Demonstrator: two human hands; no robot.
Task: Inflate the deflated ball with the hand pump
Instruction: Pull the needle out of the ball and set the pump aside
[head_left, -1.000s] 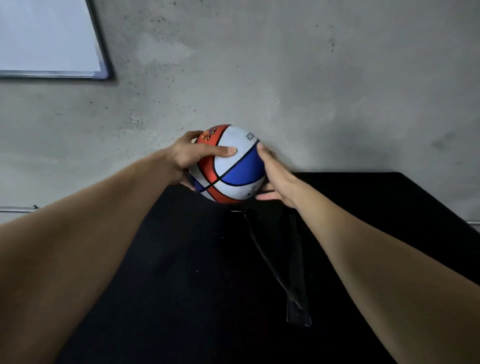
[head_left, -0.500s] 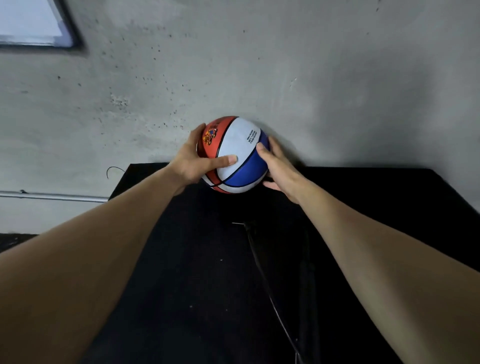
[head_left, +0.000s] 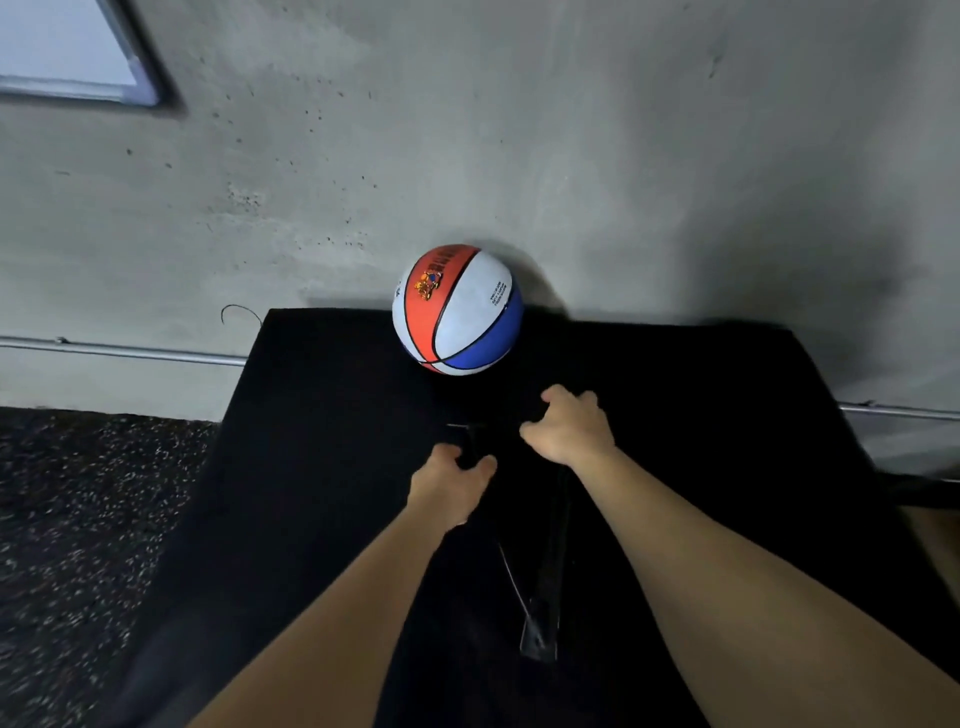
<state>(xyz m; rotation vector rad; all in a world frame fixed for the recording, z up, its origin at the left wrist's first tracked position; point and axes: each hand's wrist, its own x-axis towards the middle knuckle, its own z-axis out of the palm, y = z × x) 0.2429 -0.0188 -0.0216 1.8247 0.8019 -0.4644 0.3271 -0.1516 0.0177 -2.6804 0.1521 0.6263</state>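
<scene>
1. The ball (head_left: 457, 309) is sitting on its own at the far edge of the black tabletop (head_left: 311, 415), right up against the grey concrete wall (head_left: 519, 130). Nobody's touching it. It's the red, white and blue panel kind with black seams, with a little orange logo on the red panel.

2. The hand pump (head_left: 550, 545) is lying flat on the tabletop nearer the person, running roughly away from them toward the ball. It's black on black, so it's pretty hard to make out. The near end is catching a bit of light, and a thin hose (head_left: 506, 569) is trailing alongside it on the left.

3. The left hand (head_left: 447, 488) is hovering low over the far end of the pump, with fingers (head_left: 485, 462) loosely curled down. It's looking like they're at something dark there, but I honestly can't tell if they're actually gripping it or just about touching.

4. The right hand (head_left: 569, 428) is a bit further forward and to the right, between the pump and the ball, well short of the ball. Its fingers are bent and spread in a loose claw, not holding anything I can see.

5. Both forearms are bare and reaching out over the tabletop.

6. Other stuff: a speckled dark floor (head_left: 78, 519) off to the left, a thin metal pipe (head_left: 130, 353) running along the bottom of the wall, and the corner of a whiteboard (head_left: 62, 47) up top left.
</scene>
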